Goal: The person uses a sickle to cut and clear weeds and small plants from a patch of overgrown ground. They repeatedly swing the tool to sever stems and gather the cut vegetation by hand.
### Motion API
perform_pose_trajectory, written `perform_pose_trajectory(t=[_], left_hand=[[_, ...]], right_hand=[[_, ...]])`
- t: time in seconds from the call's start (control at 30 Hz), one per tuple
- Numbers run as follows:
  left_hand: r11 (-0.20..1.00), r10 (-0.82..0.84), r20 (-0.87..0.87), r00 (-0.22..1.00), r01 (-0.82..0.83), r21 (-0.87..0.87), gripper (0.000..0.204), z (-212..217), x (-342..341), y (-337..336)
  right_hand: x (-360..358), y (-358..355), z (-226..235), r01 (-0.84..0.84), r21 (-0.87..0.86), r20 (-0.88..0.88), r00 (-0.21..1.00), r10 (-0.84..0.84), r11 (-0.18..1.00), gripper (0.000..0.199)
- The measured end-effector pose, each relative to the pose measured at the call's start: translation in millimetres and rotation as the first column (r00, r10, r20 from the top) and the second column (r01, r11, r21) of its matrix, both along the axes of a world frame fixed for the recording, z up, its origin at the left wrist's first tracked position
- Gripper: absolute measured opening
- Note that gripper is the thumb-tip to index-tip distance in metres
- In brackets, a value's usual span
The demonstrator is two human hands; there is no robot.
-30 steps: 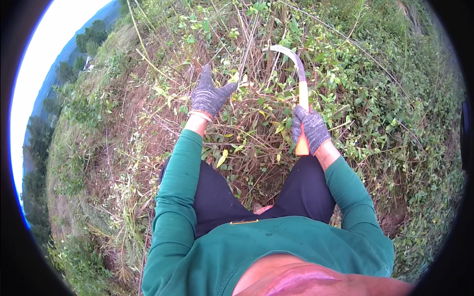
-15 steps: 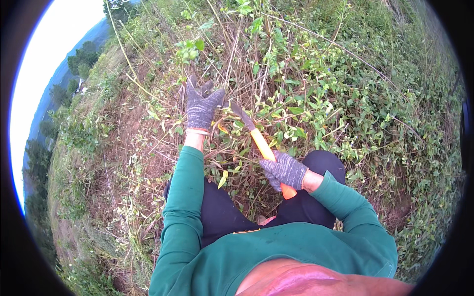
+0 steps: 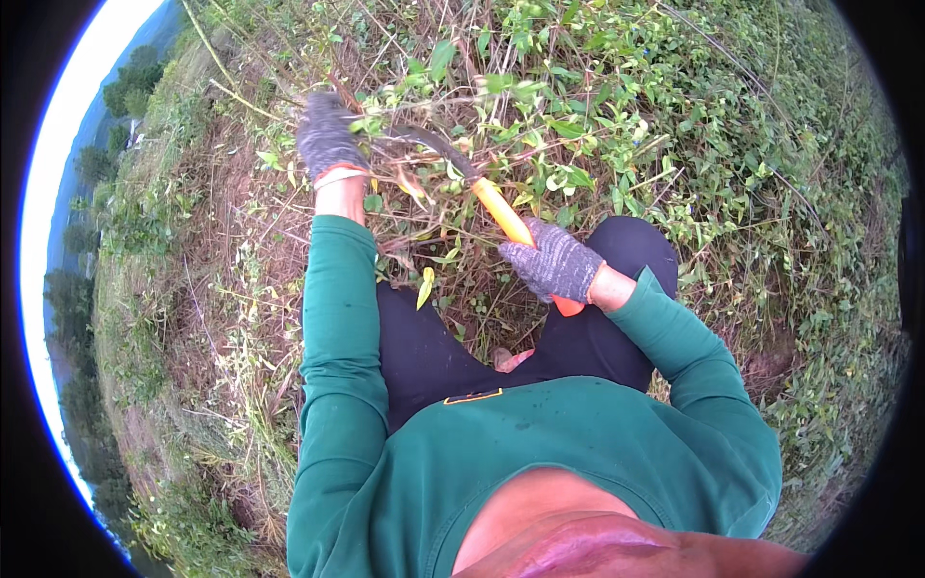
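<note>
My right hand (image 3: 557, 260), in a grey knitted glove, is wrapped round the yellow-orange handle of a sickle (image 3: 500, 210). Its dark curved blade (image 3: 434, 141) points up and left among thin stems, with the tip close to my other hand. My left hand (image 3: 328, 133), gloved the same way, is at the upper left among stems and leaves. Motion smears its fingers, so whether they grip any stems cannot be made out. Blurred green leaves (image 3: 370, 123) lie right beside it.
Dense leafy weeds (image 3: 674, 125) cover the slope ahead and to the right. Reddish soil with dry stalks (image 3: 241, 231) lies to the left, where a long bare stem (image 3: 214, 48) leans. My dark-trousered knees (image 3: 631, 252) are bent below the sickle. Trees stand far left.
My left hand has moved up and left, from spread fingers to a blur. The sickle in my right hand has shifted up and slightly left, its blade now more exposed. Nearby leaves are moving.
</note>
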State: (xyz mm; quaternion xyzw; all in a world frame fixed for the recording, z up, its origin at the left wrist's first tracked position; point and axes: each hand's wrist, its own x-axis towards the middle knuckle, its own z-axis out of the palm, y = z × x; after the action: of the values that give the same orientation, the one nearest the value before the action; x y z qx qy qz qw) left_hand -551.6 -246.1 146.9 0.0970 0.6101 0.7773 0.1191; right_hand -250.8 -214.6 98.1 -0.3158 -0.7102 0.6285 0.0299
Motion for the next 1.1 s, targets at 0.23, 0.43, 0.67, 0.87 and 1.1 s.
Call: perform_pose_trajectory(t=[0.23, 0.43, 0.67, 0.87, 1.1], left_hand=[[0.799, -0.072, -0.374, 0.925, -0.171, -0.577, 0.056, -36, -116, -74], [0.557, 0.080, -0.430, 0.899, -0.398, -0.729, 0.091, 7, -65, -66], [0.995, -0.054, -0.998, 0.029, -0.079, -0.057, 0.055, 41, 89, -19], [0.674, -0.733, -0.661, -0.158, -0.295, -0.677, 0.088, -28, 146, 25], [0.392, -0.919, -0.381, -0.104, -0.362, -0.846, 0.086, -80, 152, 51]], right_hand=[[3, 10, 11, 0.399, -0.287, -0.316, 0.819, -0.479, 0.871, 0.019], [32, 34, 8, 0.670, -0.038, -0.642, 0.552, -0.532, 0.742, 0.012], [68, 64, 24, 0.764, 0.056, -0.729, 0.471, -0.496, 0.643, 0.018], [81, 86, 41, 0.766, 0.476, -0.556, 0.643, -0.526, 0.432, 0.021], [96, 123, -9, 0.024, 0.694, 0.269, 0.919, -0.289, 0.720, 0.046]])
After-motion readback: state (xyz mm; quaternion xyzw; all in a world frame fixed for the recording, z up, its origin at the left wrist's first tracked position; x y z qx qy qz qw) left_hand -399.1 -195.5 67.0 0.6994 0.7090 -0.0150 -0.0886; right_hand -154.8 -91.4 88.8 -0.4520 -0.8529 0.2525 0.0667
